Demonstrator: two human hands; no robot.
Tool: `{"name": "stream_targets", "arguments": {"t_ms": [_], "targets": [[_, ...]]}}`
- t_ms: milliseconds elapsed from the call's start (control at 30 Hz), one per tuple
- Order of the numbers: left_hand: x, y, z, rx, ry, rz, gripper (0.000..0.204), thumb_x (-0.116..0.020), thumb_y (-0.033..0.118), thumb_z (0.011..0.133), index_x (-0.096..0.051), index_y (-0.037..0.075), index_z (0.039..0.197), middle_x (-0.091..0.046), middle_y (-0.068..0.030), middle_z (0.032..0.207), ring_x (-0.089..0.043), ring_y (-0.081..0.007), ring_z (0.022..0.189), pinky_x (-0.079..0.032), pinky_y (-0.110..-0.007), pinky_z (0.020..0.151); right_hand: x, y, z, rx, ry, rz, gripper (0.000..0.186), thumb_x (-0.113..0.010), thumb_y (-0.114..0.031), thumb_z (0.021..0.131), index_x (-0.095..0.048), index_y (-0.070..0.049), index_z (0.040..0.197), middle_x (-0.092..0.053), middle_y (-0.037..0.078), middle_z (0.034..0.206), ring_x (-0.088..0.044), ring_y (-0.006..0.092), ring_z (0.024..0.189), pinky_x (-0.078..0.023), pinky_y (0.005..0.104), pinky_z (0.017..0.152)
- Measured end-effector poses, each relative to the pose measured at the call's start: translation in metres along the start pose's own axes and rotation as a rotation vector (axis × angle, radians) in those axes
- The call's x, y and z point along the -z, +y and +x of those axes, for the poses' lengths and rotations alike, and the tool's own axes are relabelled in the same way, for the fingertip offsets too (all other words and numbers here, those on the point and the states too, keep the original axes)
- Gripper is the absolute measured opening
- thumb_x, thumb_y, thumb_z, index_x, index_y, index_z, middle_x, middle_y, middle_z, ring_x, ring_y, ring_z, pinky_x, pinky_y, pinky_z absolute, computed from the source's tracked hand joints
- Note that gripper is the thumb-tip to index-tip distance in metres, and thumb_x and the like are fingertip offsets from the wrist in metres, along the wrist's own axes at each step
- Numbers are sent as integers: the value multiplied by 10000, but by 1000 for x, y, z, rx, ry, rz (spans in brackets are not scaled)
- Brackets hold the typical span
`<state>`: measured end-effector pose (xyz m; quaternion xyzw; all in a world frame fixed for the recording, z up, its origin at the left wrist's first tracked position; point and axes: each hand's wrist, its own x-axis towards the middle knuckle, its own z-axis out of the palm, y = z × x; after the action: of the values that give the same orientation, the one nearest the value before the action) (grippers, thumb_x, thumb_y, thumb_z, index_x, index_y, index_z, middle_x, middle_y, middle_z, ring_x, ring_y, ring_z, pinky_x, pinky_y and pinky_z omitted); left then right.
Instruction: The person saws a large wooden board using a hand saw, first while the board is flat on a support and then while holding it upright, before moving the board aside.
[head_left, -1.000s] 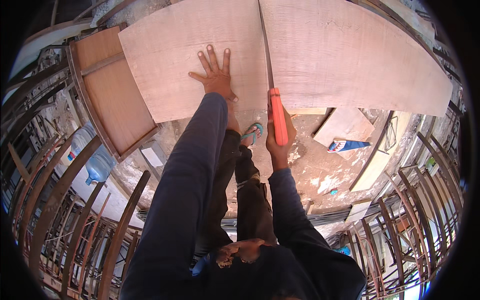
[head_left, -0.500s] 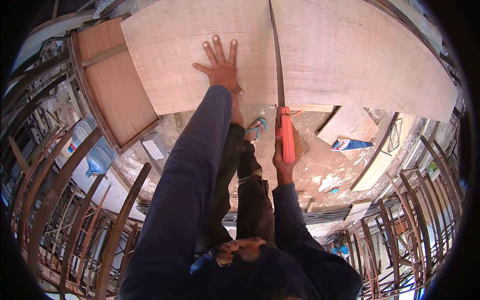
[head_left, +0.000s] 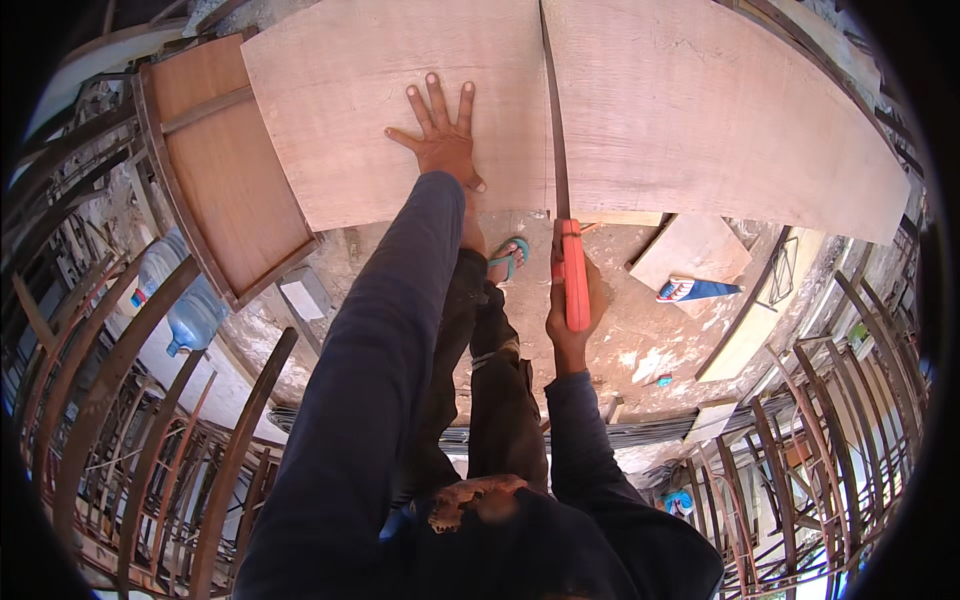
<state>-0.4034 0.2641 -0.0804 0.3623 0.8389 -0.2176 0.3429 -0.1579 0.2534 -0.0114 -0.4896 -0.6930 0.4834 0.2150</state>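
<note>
A wide sheet of pale plywood (head_left: 720,120) lies across the far side of the view. My left hand (head_left: 443,145) rests flat on its left part, fingers spread. The red handle of a handsaw (head_left: 574,270) is wrapped by my right hand (head_left: 597,298), just off the sheet's near edge. From there the narrow dark blade runs away from me over the plywood, along a line between its left and right parts. The blade's teeth are too fine to make out.
A framed brown wooden panel (head_left: 230,160) stands left of the sheet, near clear plastic bottles (head_left: 195,315). My sandalled foot (head_left: 509,260) is below the sheet. At right lie a board offcut (head_left: 690,248), a blue pointed piece (head_left: 700,290) and a plank (head_left: 750,330). Curved wooden bars stand on both sides.
The handsaw and my right hand have come slightly toward me. My left hand stays flat at the same place on the plywood. The view has shifted a little.
</note>
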Motion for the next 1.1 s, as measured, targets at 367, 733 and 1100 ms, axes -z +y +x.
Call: {"name": "stream_targets", "arguments": {"t_ms": [367,733,1100], "targets": [[-10,13,1,-33,106,-15,1589,-970,500,486,110,237,1622,180,-281,1643,117,-557,1494,-259,-869,954,-42,-2,125,54,84,84,293,-658,-74,887,-656,14,1167,-699,146,983,-649,212,863,-510,324,816],[-4,14,2,-52,22,-38,1577,-970,464,507,126,241,1618,216,-287,1631,161,-575,1475,-230,-886,946,-54,-3,113,99,158,5,342,-639,-51,872,-636,43,1201,-686,144,963,-630,187,807,-507,309,773],[-3,-1,1,-20,20,-19,1592,-964,505,490,128,238,1618,215,-302,1625,152,-585,1473,-255,-889,923,-7,10,3,12,51,-52,402,-646,-82,881,-645,22,1269,-720,142,1084,-668,165,880,-517,293,831]]}}
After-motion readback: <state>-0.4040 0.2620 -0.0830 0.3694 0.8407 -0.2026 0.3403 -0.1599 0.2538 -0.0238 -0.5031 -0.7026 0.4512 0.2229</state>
